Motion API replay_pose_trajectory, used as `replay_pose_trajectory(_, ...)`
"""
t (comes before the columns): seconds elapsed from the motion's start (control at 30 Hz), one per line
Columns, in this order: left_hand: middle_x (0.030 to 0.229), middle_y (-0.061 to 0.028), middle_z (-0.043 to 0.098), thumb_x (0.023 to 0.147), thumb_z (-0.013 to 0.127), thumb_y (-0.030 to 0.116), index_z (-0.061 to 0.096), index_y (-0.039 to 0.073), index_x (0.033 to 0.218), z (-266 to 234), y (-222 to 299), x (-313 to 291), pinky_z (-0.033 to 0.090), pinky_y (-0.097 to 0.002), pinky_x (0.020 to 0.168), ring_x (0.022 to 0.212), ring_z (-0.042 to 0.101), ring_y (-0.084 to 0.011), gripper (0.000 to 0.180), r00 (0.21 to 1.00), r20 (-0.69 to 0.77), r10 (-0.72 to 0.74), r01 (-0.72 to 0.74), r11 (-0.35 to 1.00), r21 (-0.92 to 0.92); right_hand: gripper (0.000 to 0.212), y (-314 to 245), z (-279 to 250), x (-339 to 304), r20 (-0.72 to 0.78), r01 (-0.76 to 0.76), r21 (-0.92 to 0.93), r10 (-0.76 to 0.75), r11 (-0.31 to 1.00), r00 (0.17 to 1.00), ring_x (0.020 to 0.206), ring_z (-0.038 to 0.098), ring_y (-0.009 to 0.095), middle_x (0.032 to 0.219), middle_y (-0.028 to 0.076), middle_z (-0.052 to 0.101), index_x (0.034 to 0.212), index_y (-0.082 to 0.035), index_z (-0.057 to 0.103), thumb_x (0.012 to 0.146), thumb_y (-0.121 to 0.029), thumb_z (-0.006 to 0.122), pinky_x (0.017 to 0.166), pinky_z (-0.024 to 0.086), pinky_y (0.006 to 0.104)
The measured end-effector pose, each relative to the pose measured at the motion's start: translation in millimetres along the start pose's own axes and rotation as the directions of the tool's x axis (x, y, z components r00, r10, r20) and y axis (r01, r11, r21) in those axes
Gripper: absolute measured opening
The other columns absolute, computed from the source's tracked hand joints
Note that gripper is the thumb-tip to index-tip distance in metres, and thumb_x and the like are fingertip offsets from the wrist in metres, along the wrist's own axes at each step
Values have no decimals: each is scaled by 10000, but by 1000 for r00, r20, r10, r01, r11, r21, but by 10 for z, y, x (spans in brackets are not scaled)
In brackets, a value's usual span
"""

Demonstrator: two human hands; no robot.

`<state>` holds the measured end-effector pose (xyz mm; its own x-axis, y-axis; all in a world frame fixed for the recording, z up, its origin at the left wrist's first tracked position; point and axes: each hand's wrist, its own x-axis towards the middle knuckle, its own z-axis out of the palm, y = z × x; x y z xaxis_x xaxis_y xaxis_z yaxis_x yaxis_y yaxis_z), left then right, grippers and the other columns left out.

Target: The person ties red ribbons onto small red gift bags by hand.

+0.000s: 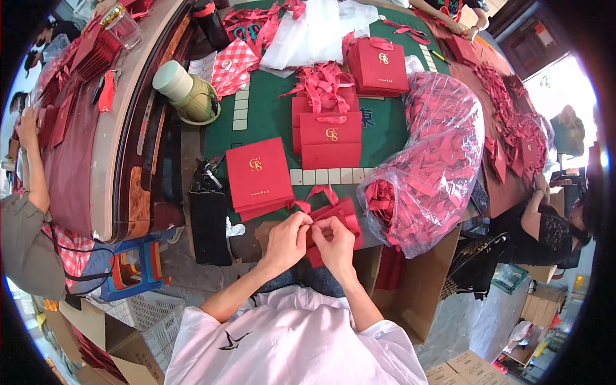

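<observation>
Close in front of me, my left hand (289, 240) and my right hand (334, 242) meet over a small red gift bag (350, 218). The fingers of both are pinched together at its upper part, where a red ribbon (322, 191) loops out past them. My fingers hide the exact spot they grip. Just beyond my left hand lies a stack of flat red bags (258, 173) with gold print. Farther ahead, more red bags (330, 138) with ribbon handles overlap on the green table (385, 138).
A clear plastic sack (443, 141) full of red ribbons bulges at the right, above an open cardboard box (420, 282). A pale-lidded green flask (186, 93) stands at the left. Another bag stack (378, 67) and white plastic (314, 32) lie at the back. Other people work at both sides.
</observation>
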<state>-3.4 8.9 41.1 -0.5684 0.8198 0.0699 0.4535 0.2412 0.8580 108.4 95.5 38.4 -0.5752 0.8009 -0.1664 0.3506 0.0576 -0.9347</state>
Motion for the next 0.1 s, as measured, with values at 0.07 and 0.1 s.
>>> replay_pose_trajectory(0.07,891,-150,677,887,582,0,591,35,971,-20,-7,15,535,-411,705,836,688,-337,91,999,47,11,-12,1000,14,170,54,10,-18,-21,81,-58,-83,995,996,722,684,140,833,69,715,996,-5,660,868,-93,729,663,549,274)
replay_pose_trajectory(0.1,891,-150,677,887,582,0,591,35,971,-20,-3,22,535,-411,705,836,688,-337,91,999,45,13,-14,1000,13,239,84,14,-14,-39,160,-119,-166,980,985,745,708,177,870,76,727,1062,-23,656,870,-129,750,674,557,289)
